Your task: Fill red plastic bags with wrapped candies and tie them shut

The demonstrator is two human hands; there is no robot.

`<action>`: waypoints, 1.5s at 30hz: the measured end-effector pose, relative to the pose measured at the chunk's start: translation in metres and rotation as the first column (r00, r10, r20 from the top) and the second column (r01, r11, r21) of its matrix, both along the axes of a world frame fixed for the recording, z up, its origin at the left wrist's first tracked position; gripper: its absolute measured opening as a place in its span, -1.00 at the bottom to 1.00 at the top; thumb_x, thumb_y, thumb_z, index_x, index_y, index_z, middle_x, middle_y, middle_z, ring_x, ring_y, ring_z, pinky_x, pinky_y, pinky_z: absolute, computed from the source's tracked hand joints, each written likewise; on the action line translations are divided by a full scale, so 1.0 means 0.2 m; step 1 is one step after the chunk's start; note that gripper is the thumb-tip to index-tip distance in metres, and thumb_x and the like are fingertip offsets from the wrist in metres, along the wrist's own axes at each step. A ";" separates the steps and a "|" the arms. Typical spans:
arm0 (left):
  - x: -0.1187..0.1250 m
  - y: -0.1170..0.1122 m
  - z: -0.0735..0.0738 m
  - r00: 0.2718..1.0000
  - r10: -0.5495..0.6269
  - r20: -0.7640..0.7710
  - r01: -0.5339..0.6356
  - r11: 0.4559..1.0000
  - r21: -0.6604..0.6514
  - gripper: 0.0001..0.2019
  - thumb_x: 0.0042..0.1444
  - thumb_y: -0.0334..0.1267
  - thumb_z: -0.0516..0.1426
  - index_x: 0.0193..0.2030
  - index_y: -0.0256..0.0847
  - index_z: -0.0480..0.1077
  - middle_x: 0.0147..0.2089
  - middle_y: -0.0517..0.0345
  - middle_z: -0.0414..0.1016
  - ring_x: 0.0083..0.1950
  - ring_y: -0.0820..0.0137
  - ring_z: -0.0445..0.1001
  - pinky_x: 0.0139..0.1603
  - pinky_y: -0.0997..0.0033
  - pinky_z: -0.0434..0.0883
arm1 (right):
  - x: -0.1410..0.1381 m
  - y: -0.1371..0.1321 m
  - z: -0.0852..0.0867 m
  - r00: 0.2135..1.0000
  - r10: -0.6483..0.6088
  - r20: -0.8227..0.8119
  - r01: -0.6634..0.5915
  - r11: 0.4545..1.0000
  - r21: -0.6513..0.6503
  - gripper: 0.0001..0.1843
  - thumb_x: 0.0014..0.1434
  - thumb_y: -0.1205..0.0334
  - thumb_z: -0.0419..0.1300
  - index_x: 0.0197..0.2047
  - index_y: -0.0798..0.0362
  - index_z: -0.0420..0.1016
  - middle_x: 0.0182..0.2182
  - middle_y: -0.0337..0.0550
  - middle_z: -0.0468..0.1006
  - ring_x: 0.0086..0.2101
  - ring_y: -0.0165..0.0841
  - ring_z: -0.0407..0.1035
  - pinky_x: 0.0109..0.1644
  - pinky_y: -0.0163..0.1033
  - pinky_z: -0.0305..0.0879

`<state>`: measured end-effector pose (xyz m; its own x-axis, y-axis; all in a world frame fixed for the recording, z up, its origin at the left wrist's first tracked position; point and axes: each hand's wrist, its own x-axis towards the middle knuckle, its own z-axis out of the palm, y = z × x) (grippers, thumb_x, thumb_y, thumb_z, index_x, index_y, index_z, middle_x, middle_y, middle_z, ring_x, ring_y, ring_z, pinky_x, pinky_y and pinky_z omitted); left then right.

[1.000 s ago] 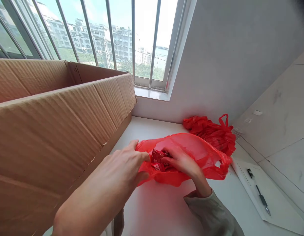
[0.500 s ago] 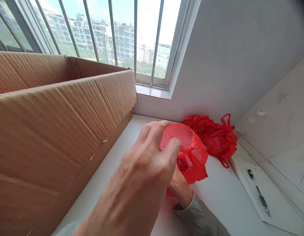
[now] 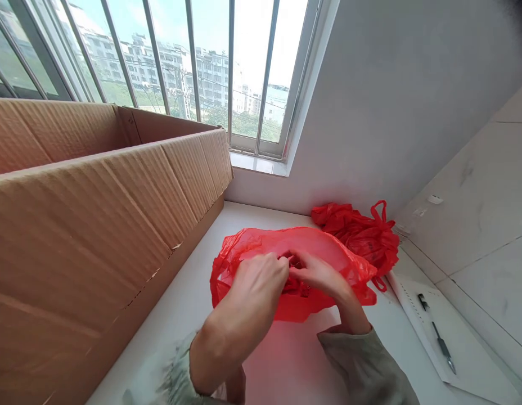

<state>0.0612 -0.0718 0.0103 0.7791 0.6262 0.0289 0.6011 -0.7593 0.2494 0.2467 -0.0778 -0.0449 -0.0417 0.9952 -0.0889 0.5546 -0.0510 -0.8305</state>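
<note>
A thin red plastic bag [image 3: 239,242] lies spread wide on the white tabletop, its mouth facing up toward me. My left hand [image 3: 259,275] is curled inside the mouth, fingers bent down, their tips mostly hidden. Close beside it on the right, my right hand [image 3: 320,273] reaches in with thumb and fingers pinched together. Crumpled red film shows around the fingertips of both hands. Darker red folds sit in the middle of the bag, below the hands; whether something separate lies there I cannot tell.
A large open cardboard box [image 3: 117,208] fills the left side. Behind the bag, a heap of crumpled red plastic bags [image 3: 362,236] lies against the wall. White paper [image 3: 421,337] with a black pen [image 3: 442,343] is at right. A barred window [image 3: 256,152] stands behind.
My left hand, open above the bag before, has moved down into it and its fingers have curled. The bag has spread from a small bunch to a wide opening.
</note>
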 end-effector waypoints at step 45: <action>0.01 0.16 0.07 0.904 0.140 0.404 0.012 0.936 -0.351 -0.75 0.05 -0.31 0.21 -0.55 -0.23 0.23 -0.57 0.36 0.19 -0.48 0.50 0.14 -0.49 0.48 0.07 | 0.04 -0.11 0.21 0.887 0.089 -0.454 -0.103 0.995 -0.005 -0.75 0.08 0.12 0.37 -0.21 0.08 0.55 -0.33 -0.19 0.56 -0.29 -0.35 0.43 -0.20 -0.27 0.33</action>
<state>0.0628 -0.0394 0.0252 0.6997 0.7044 0.1191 0.4278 -0.5467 0.7197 0.2539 -0.0999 -0.0027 -0.1791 0.9816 -0.0655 0.1227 -0.0438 -0.9915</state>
